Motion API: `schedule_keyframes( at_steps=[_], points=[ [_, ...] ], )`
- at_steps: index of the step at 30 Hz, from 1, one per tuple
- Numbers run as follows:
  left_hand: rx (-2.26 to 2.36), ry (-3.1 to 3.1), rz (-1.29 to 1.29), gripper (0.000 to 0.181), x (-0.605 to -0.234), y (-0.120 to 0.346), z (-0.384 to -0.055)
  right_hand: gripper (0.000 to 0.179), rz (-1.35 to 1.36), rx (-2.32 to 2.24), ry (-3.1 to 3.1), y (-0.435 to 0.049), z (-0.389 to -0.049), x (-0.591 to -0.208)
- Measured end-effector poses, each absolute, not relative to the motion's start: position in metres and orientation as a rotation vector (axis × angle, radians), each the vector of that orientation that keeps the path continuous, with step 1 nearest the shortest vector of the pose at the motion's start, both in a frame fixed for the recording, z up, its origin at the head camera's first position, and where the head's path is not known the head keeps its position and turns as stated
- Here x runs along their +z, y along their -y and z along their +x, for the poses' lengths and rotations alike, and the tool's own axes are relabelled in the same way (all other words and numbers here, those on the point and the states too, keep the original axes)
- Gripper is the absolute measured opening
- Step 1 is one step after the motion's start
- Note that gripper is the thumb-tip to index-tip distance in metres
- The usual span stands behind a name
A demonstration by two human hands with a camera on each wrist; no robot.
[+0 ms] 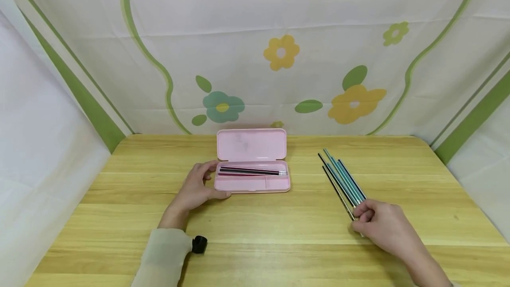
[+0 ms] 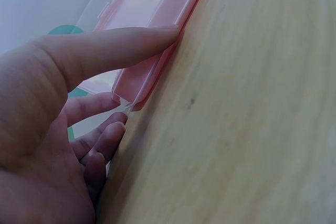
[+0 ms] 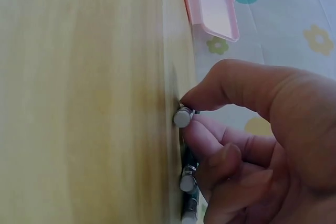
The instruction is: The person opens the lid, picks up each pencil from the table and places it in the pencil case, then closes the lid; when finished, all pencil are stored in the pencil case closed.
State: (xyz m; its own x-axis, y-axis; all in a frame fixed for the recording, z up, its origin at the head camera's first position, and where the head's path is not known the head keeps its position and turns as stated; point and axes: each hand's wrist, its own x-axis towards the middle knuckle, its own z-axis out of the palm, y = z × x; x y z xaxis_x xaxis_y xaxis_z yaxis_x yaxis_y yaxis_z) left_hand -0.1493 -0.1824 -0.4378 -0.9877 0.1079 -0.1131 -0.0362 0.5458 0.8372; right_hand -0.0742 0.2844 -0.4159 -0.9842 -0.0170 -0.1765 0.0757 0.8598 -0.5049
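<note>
A pink pencil case (image 1: 241, 184) lies with its lid (image 1: 252, 144) raised at the back. Several dark and red pencils (image 1: 249, 171) rest in its rear compartment. My left hand (image 1: 195, 189) grips the case's left end, thumb along the front edge and fingers at the back corner. On the right, my right hand (image 1: 384, 225) pinches one dark pencil (image 1: 338, 193) between thumb and index finger near its end. In the right wrist view, that pencil's white eraser (image 3: 182, 118) shows between the fingertips. Beside it lie several teal and dark pencils (image 1: 343, 176), their near ends partly hidden by the hand.
The wooden table (image 1: 263, 242) ends at a white cloth backdrop (image 1: 239, 56) printed with flowers, and similar cloth hangs on both sides. A small black object (image 1: 199, 244) sits at the left sleeve's cuff.
</note>
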Motion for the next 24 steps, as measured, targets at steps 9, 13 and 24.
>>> schedule_keyframes(
  at_steps=[9, 13, 24],
  points=[
    [1.440, -2.628, 0.077, 0.094, -0.4381, 0.1819, -0.1502, 0.023, 0.087, -0.762, -2.852, -0.2816, -0.0742, -0.4165],
    [1.433, -2.629, 0.070, 0.094, -0.4383, 0.1824, -0.1506, 0.022, 0.065, -0.730, -2.881, -0.2818, -0.0736, -0.4173],
    [1.421, -2.621, 0.047, 0.096, -0.4392, 0.1826, -0.1499, 0.020, 0.027, -0.709, -2.927, -0.2823, -0.0726, -0.4166]
  ],
)
